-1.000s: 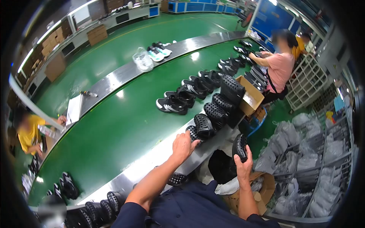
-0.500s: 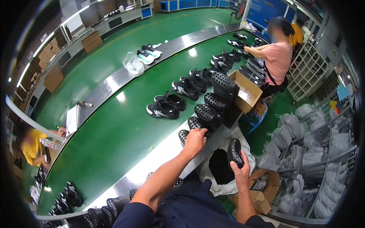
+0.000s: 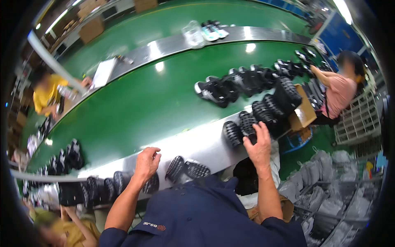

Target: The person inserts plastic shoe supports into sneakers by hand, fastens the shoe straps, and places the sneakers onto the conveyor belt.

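My left hand (image 3: 147,164) hovers over the metal edge of the bench (image 3: 201,144), its fingers loosely bent and nothing visible in them. To its right a dark studded shoe-shaped piece (image 3: 175,168) and a greyer one (image 3: 196,169) lie side by side near my shirt. My right hand (image 3: 259,146) has its fingers spread beside a black studded piece (image 3: 247,123) at the near end of the right-hand row; whether they touch is unclear. Another black piece (image 3: 233,133) stands left of that one. Below my left wrist is a dark piece (image 3: 151,183), partly hidden.
Black-and-white shoes (image 3: 214,92) line the green belt (image 3: 135,111). An open carton (image 3: 303,113) stands at the right row's far end. Co-workers sit at right (image 3: 341,90), left (image 3: 49,94) and lower left (image 3: 74,230). Bagged items (image 3: 325,201) fill a rack at lower right.
My left hand has left the right-hand row and moved left. My right hand has let go of the black piece it held and moved up to that row. The view has turned.
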{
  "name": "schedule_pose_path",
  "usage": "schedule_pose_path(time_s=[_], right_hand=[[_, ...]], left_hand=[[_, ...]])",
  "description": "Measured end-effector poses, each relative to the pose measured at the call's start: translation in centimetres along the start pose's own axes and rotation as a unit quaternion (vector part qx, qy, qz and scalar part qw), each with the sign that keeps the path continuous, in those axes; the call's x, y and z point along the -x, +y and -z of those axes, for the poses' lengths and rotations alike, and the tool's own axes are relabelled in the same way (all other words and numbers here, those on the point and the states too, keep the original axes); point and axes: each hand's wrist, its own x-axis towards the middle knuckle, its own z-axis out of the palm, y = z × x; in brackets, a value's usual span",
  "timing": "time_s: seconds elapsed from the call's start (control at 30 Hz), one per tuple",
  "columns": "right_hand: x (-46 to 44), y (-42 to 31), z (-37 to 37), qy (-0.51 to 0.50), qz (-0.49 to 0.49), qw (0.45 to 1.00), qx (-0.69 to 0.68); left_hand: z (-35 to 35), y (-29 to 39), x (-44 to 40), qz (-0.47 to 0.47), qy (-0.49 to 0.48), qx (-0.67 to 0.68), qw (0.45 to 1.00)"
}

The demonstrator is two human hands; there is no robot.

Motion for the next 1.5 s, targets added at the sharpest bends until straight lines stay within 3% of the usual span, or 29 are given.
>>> schedule_pose_path(time_s=[0.1, 0.23, 0.3, 0.37, 0.43, 0.5, 0.6, 0.63, 0.7, 0.8, 0.9, 0.93, 1.07, 1.1, 1.23, 1.4, 1.5], right_hand=[[0.6, 0.4, -1.8, 0.002, 0.016, 0.993, 0.12], [1.5, -2.1, -1.8, 0.014, -0.047, 0.986, 0.162], [1.9, -6.5, -0.4, 0.064, 0.043, 0.988, 0.136], [3.5, -8.4, -1.2, -0.012, 0.081, 0.997, -0.002], [5.0, -9.9, -3.5, -0.203, 0.087, 0.971, -0.088], [6.9, -10.1, -6.8, -0.337, 0.1, 0.936, 0.008], [8.7, -8.0, -11.4, -0.424, 0.069, 0.901, -0.054], [8.8, -7.7, -12.3, -0.406, 0.091, 0.907, -0.063], [8.5, -7.2, -13.6, -0.368, 0.133, 0.917, -0.078], [6.2, -9.7, -12.8, -0.291, 0.225, 0.925, -0.099], [3.7, -12.3, -11.7, -0.258, 0.277, 0.914, -0.144], [3.3, -13.0, -11.5, -0.254, 0.283, 0.913, -0.151], [2.6, -14.2, -11.9, -0.216, 0.299, 0.917, -0.149], [2.6, -14.2, -12.4, -0.231, 0.311, 0.912, -0.137], [2.4, -14.2, -15.4, -0.278, 0.384, 0.874, -0.11], [3.3, -14.2, -17.1, -0.335, 0.417, 0.842, -0.069], [4.7, -14.1, -17.3, -0.323, 0.404, 0.851, -0.086]], left_hand=[[0.0, -4.3, 5.1, 0.014, 0.027, -0.032, 0.999], [-0.2, -2.7, 9.6, 0.006, 0.118, -0.1, 0.988], [-0.1, -1.8, 10.8, -0.013, 0.159, -0.077, 0.984], [-0.5, -1.5, 11.8, -0.003, 0.192, -0.082, 0.978], [-0.8, -1.6, 12.7, 0.033, 0.235, -0.092, 0.967], [-1.6, -3.4, 14.4, 0.138, 0.161, -0.126, 0.969], [-2.4, -5.4, 15.8, 0.278, 0.057, -0.102, 0.953], [-2.5, -5.5, 15.6, 0.292, 0.055, -0.05, 0.954], [-4.3, -7.7, 15.8, 0.286, 0.067, 0.016, 0.956], [-5.3, -8.5, 15.0, 0.181, 0.091, 0.024, 0.979], [-5.1, -7.3, 13.1, 0.17, 0.103, 0.068, 0.978], [-3.8, -5.4, 12.4, 0.197, 0.08, 0.058, 0.975], [-2.1, -3.4, 10.1, 0.076, 0.177, -0.047, 0.98], [-1.6, -2.9, 9.0, 0.022, 0.161, -0.052, 0.985], [-4.4, -3.0, 5.9, -0.009, 0.001, -0.147, 0.989], [-7.5, -4.3, 4.7, 0.011, -0.021, -0.14, 0.99], [-8.0, -3.4, 5.4, -0.033, 0.069, -0.127, 0.989]])
